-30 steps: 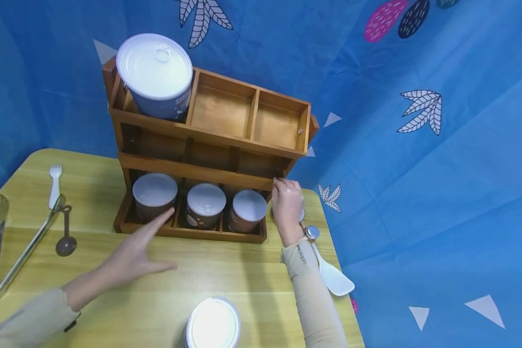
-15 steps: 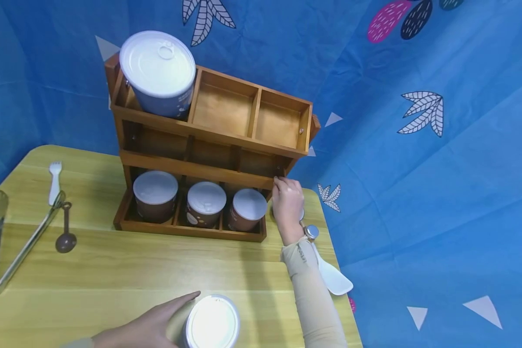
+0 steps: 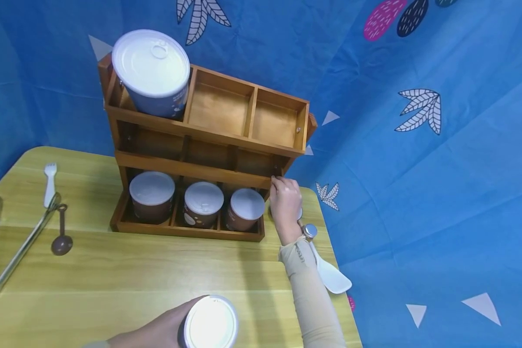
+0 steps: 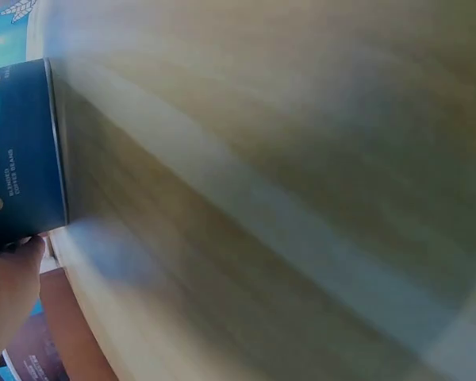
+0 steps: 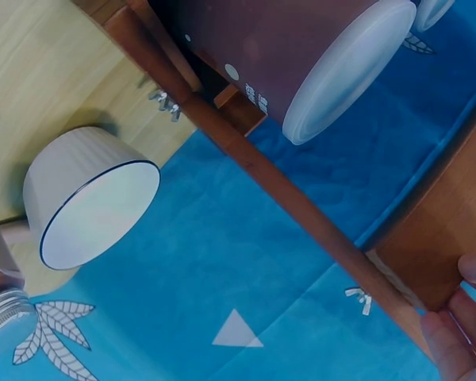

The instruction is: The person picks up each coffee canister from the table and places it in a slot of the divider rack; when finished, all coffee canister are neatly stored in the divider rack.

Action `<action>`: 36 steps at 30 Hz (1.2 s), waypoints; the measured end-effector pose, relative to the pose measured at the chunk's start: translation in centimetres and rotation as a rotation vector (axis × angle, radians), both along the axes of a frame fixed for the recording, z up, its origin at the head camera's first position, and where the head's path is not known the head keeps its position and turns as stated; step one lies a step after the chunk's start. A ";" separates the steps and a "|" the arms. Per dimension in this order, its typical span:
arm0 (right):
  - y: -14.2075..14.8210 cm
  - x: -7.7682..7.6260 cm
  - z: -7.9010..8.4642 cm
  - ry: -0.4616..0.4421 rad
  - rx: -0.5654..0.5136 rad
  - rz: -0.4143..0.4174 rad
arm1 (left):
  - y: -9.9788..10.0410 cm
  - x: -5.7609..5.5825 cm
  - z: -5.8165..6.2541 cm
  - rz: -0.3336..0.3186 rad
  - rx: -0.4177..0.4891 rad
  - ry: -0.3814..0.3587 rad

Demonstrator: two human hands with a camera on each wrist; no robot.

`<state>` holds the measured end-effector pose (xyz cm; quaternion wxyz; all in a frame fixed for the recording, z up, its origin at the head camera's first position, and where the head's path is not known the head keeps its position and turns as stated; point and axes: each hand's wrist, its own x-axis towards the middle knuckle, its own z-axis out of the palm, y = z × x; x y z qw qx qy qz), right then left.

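Observation:
My left hand [image 3: 163, 325] holds a coffee bean can [image 3: 211, 323] with a pale lid at the table's front. The can's dark blue side shows in the left wrist view, with fingertips [image 4: 33, 250] against it. At the right end of the wooden three-tier rack [image 3: 191, 169], my right hand [image 3: 285, 200] pinches the end of the middle shelf between thumb and fingers. Several cans stand in the rack: a big blue can [image 3: 152, 67] at the top left, and brown cans along the bottom tier, such as the middle one [image 3: 203, 198].
Left of the rack lie a white fork [image 3: 50, 186], metal tongs [image 3: 23, 256] and a brown measuring spoon [image 3: 62, 245]. Beyond the right forearm are a silver-capped bottle [image 3: 310, 231], a white paddle [image 3: 332, 278] and a white cup [image 5: 103, 210]. A blue cloth [image 3: 417, 193] hangs behind.
My left hand has come down from in front of the rack's lower tier to the can at the table's front and now grips it. My right hand has stayed on the rack.

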<state>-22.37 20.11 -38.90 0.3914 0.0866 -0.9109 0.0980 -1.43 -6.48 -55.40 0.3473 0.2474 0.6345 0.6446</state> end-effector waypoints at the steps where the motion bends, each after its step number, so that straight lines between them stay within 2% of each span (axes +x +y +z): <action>1: 0.0 0.0 0.0 0.001 0.000 -0.002 | 0.0 0.0 -0.2 0.003 -0.003 0.008; 5: -0.1 -0.1 -0.1 0.003 -0.002 -0.014 | 0.1 0.2 -0.6 0.023 -0.035 0.009; 8: -0.2 -0.1 -0.1 -0.001 -0.004 -0.008 | 0.2 0.5 -0.5 0.054 -0.039 -0.042; 12: -0.2 -0.1 -0.2 -0.010 -0.008 0.003 | 0.1 0.5 1.0 0.109 -0.056 -0.101; 14: -0.2 -0.1 -0.2 -0.012 -0.012 0.003 | 0.0 0.1 2.4 0.141 -0.087 -0.060; 16: -0.1 -0.1 -0.2 -0.015 -0.015 0.001 | -0.3 -0.7 4.2 0.174 -0.138 0.029; 19: 0.0 0.0 -0.2 -0.025 -0.014 -0.002 | -0.8 -1.9 7.2 0.249 -0.200 0.224; 22: 0.1 0.0 -0.1 -0.034 -0.012 -0.003 | -1.3 -3.4 10.5 0.328 -0.242 0.363; 26: 0.2 0.0 0.0 -0.027 -0.008 0.001 | -2.2 -6.1 15.5 0.378 -0.240 0.412; 30: 0.3 0.1 0.0 -0.004 -0.004 0.002 | -2.9 -9.3 20.9 0.367 -0.214 0.419; 32: 0.2 0.1 0.1 0.002 -0.004 0.000 | -3.0 -10.8 23.6 0.364 -0.234 0.431; 36: 0.2 0.3 0.3 -0.005 -0.004 -0.004 | -2.7 -13.3 27.9 0.405 -0.266 0.487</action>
